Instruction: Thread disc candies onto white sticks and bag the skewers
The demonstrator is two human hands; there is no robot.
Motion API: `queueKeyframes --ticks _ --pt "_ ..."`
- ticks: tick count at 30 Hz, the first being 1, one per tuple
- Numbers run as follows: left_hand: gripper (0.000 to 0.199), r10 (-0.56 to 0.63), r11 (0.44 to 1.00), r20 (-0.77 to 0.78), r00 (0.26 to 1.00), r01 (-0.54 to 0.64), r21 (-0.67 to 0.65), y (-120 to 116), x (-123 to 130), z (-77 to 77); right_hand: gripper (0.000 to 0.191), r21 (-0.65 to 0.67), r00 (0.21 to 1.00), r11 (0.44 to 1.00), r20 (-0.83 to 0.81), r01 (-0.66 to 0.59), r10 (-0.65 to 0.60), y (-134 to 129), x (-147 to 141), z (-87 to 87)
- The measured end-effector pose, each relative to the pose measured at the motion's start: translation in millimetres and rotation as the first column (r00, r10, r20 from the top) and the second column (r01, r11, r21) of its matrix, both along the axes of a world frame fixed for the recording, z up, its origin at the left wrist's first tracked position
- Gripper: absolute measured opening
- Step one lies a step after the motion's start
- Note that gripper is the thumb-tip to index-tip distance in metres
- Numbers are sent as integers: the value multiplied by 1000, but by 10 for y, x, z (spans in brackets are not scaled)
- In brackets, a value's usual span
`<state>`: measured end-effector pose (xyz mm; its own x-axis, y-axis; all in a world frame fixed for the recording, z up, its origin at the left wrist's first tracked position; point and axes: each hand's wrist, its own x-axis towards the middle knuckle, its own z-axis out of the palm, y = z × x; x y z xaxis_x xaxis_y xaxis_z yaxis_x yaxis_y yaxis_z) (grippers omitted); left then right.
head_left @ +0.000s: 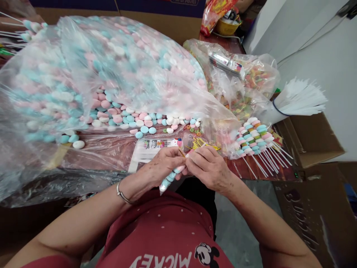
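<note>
My left hand (163, 163) is closed around a marshmallow skewer (167, 182) in a clear wrapper, its pink, blue and white pieces pointing down toward my shirt. A thin yellow twist tie (182, 152) sticks up between my left fingertips. Pressed against the same end of the skewer, my right hand (208, 166) pinches at the wrapper; its fingers hide the exact grip. Just beyond my hands lies a bunch of yellow twist ties (199, 143). Flat printed clear wrappers (152, 147) rest on the table beside my left hand.
A huge clear bag of marshmallows (111, 59) fills the left and back, some spilling out. At right are finished marshmallow skewers (255, 137), a bag of ring-shaped candies (237, 100), a holder of white sticks (298, 100) and cardboard boxes (312, 137).
</note>
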<state>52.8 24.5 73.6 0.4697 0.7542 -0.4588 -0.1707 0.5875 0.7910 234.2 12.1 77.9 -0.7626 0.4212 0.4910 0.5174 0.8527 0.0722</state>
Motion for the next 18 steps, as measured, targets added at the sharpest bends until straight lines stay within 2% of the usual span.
queueKeyframes --ticks 3,5,7,12,15,18 --pt "12 -291 956 -52 955 292 11 114 -120 38 27 -192 989 971 8 -145 149 36 60 66" --pt "8 -456 890 -51 888 457 -2 185 -175 44 27 -328 980 925 -3 -191 201 23 69 102" --pt "8 -571 821 -20 820 571 -21 242 -198 23 28 -376 976 905 6 -201 219 -13 57 137" --pt "12 -702 709 43 711 703 -48 301 -187 -87 30 -292 972 945 132 -149 194 -115 -4 214" --pt "10 -728 684 30 685 729 -33 307 -192 -88 29 -248 973 959 151 -135 176 -153 -35 236" --pt "4 -740 673 -27 673 740 7 320 -197 0 30 -222 980 969 145 -105 139 -193 -61 232"
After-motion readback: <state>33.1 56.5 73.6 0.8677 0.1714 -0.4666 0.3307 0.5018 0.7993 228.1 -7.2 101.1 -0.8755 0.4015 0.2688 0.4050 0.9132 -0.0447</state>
